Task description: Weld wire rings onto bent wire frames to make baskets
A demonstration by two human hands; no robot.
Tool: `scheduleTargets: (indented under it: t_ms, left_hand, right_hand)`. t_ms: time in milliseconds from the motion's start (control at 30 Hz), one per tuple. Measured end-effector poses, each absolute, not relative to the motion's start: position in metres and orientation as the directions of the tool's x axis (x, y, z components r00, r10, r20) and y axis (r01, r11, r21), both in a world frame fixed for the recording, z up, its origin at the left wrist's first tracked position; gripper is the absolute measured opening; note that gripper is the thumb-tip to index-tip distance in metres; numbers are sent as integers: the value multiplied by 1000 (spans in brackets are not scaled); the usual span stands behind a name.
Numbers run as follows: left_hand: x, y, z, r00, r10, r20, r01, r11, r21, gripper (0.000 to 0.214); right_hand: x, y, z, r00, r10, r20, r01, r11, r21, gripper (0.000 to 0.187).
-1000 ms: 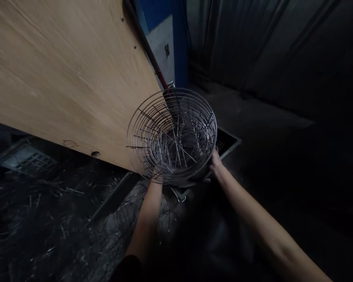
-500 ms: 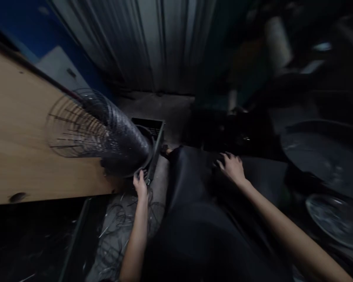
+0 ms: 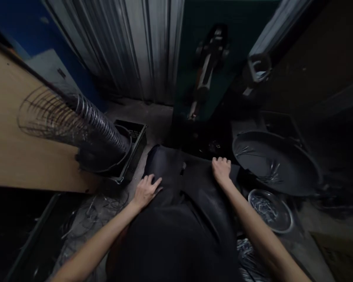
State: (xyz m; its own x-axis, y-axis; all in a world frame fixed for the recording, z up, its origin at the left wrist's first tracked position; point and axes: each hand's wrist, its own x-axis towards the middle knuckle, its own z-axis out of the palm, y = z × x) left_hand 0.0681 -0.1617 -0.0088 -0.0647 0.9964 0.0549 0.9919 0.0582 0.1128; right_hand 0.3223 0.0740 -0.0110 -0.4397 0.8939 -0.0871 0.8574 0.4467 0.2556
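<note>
My left hand (image 3: 146, 190) lies flat with spread fingers on my left knee, clothed in black (image 3: 161, 164). It holds nothing. My right hand (image 3: 221, 170) rests on my right knee with its fingers curled down over the dark cloth, nothing visible in it. A tall stack of round wire grilles (image 3: 76, 121) leans to the left, out of a dark bucket (image 3: 106, 158) that sits in a black crate (image 3: 135, 145) left of my knees. Neither hand touches the stack.
A wooden board (image 3: 14, 156) stands on the left behind the stack. Loose wires (image 3: 106, 203) litter the floor. On the right lie a big dark pan (image 3: 276, 164) and a small bowl of metal bits (image 3: 267, 209). A corrugated metal wall (image 3: 129, 47) is ahead.
A second ago both hands held the wire grille stack. My right let go first, then my left. Both now rest on my knees, and my view has swung right.
</note>
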Motion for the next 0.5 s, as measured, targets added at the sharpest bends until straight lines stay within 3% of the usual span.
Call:
scheduleTargets:
  t_ms: [233,367,500]
  left_hand:
    - [6,-141,-76,-7,997,70,987,-4,159,41]
    - [-32,-133,-88,53,985,164,956,-98,277,42]
    - [-57,-173,-80,-15,980,200,903,-73,424,45]
  right_hand:
    - [308,-5,-24,-592,805,26,805,589,70,33]
    - [298,-24,-12,-552,834,4,827,547,130,25]
    - [326,-46,15,-453,885,106,885,432,175,40]
